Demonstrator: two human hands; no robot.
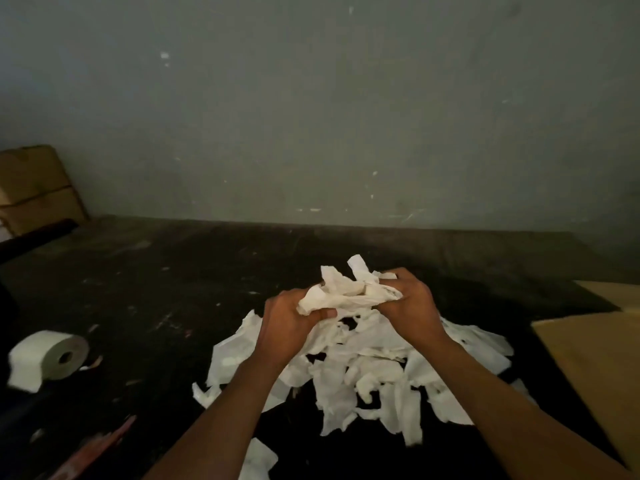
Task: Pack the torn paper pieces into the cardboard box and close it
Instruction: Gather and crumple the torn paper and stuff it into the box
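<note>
Torn paper pieces [363,368] lie heaped before me on the dark table [173,289]. Both my left hand [287,323] and right hand [412,303] clutch one crumpled wad [346,292] above them. Bare tabletop stretches left to the tissue roll [45,358]; the cardboard box [595,362] flap borders the heap's right edge.

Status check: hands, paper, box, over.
Left hand and right hand both gripping one paper wad. Torn pile on table. Cardboard at right, contents unseen. Path clear.

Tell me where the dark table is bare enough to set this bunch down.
Bare table runs between the paper roll and the pile of torn pieces, and behind the pile up to the wall. It is crowded under both hands, left hand and right hand, and rightward to the cardboard.
</note>
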